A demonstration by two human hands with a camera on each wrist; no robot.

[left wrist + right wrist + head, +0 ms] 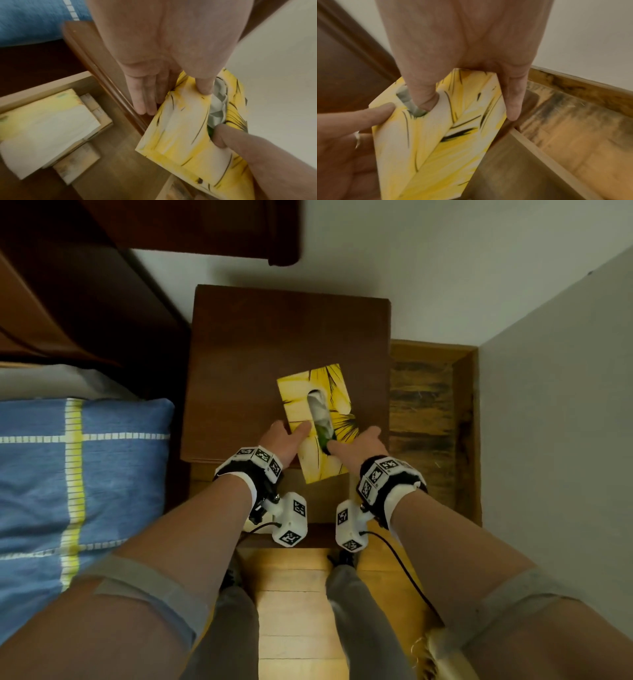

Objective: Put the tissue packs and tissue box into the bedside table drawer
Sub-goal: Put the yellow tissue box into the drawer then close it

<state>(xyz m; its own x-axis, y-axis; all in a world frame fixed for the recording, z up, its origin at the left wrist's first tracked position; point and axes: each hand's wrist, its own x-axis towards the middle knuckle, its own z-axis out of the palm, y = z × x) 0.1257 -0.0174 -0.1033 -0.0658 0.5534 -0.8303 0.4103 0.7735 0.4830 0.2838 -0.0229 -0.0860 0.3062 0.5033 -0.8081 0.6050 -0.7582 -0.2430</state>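
A yellow tissue box (318, 419) with black streaks is held tilted over the front edge of the dark wooden bedside table (274, 344). My left hand (286, 436) grips its left side, thumb (204, 86) on top and fingers (147, 102) underneath. My right hand (356, 441) grips its right side, thumb (423, 97) in the oval opening and fingers (513, 105) down the side wall. The drawer (51, 82) is open below. A large yellow-white tissue pack (46, 128) lies in it on top of smaller beige packs (77, 163).
A bed with a blue checked cover (68, 474) stands close on the left. A grey wall (565, 440) bounds the right, with a strip of wooden floor (428, 412) between it and the table. The drawer's right part (513, 169) shows bare bottom.
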